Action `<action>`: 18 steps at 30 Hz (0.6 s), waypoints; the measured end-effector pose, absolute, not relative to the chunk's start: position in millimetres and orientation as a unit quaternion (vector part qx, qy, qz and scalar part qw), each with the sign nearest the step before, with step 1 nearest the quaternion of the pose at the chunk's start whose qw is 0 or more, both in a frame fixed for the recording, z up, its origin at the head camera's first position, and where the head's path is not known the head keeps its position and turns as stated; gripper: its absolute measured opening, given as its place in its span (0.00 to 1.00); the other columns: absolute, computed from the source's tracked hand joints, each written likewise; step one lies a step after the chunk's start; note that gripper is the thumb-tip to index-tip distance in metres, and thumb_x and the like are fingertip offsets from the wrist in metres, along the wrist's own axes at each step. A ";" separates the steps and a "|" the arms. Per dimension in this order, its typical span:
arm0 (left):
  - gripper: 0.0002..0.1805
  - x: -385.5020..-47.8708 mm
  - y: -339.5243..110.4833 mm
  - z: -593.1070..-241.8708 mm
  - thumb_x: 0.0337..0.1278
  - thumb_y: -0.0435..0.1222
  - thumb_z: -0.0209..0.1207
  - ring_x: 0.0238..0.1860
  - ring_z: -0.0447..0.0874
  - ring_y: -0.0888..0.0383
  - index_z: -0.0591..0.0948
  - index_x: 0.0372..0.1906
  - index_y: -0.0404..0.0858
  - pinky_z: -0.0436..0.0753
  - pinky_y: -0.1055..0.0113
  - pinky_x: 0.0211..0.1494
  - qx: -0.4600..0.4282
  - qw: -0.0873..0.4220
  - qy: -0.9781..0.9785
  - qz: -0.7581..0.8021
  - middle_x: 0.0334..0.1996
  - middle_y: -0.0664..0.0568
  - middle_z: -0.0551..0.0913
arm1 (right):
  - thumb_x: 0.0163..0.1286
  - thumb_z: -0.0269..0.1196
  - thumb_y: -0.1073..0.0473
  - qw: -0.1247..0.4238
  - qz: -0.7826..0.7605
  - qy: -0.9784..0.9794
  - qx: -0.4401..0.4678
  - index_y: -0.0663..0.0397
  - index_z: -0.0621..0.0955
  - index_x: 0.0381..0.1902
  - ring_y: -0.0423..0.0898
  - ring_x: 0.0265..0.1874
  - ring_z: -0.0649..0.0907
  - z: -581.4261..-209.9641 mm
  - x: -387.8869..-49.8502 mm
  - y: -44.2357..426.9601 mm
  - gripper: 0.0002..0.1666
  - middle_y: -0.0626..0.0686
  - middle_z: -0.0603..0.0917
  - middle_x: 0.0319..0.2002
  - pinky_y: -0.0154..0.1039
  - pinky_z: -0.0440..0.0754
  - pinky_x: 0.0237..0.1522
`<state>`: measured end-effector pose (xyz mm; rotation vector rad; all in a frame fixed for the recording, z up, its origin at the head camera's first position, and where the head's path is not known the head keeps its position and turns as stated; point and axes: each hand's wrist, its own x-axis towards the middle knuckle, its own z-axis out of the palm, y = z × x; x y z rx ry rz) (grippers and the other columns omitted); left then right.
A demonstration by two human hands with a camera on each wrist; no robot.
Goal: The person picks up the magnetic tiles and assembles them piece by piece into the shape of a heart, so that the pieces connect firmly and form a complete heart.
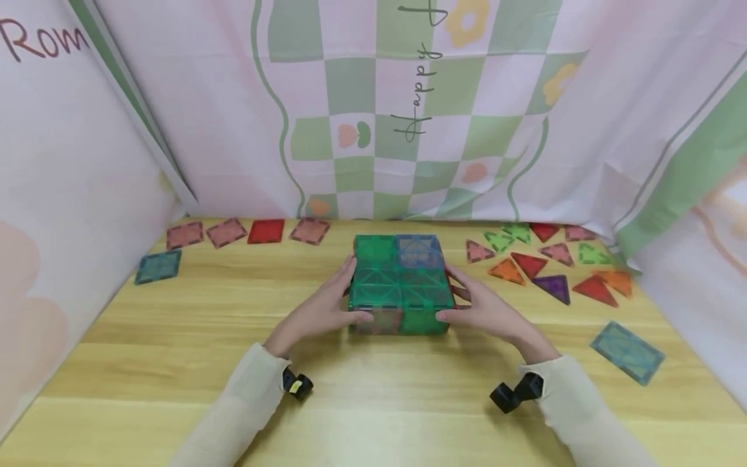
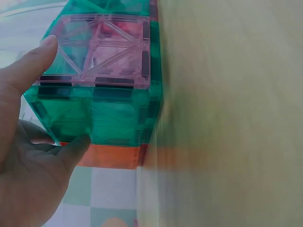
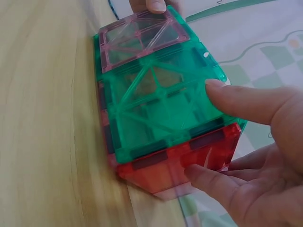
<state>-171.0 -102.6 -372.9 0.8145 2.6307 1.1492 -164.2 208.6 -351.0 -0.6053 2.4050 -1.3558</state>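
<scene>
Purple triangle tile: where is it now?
In the head view, the purple triangle tile lies on the table to the right of the tile box, with one red triangle at its upper left and another red triangle at its right.

Square tiles (image 1: 266,231) and triangular tiles (image 1: 552,288) lie on the wood-grained table (image 1: 385,402).

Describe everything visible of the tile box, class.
The tile box is low, translucent, plastic-looking. Its top shows three green squares and, back right, a bluish one; its front, one pink, one green; its right side shows red. It appears to sit on the table, held by the left hand and right hand.
</scene>
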 end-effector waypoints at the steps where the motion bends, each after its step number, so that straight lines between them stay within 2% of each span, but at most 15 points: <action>1: 0.58 -172.1 -102.7 -373.1 0.54 0.52 0.63 0.76 0.35 0.51 0.35 0.75 0.39 0.49 0.52 0.75 0.271 0.079 0.878 0.386 0.76 0.46 0.32 | 0.65 0.64 0.55 0.155 -0.473 0.842 -0.209 0.55 0.42 0.76 0.69 0.71 0.52 -351.0 -165.4 208.4 0.55 0.62 0.42 0.76 0.60 0.67 0.62; 10: 0.55 -198.3 -109.5 -378.5 0.58 0.48 0.62 0.76 0.37 0.51 0.35 0.75 0.39 0.50 0.52 0.75 0.256 0.069 0.873 0.409 0.76 0.45 0.34 | 0.67 0.63 0.57 0.149 -0.488 0.841 -0.179 0.53 0.45 0.76 0.65 0.72 0.53 -356.0 -192.9 196.6 0.51 0.59 0.44 0.76 0.57 0.69 0.63; 18: 0.47 -228.8 -104.3 -378.9 0.61 0.42 0.60 0.74 0.49 0.46 0.44 0.75 0.33 0.55 0.54 0.74 0.226 0.004 0.875 0.429 0.75 0.40 0.44 | 0.67 0.62 0.61 0.083 -0.491 0.852 -0.165 0.55 0.50 0.75 0.63 0.70 0.60 -358.9 -225.8 182.5 0.46 0.60 0.51 0.75 0.53 0.74 0.59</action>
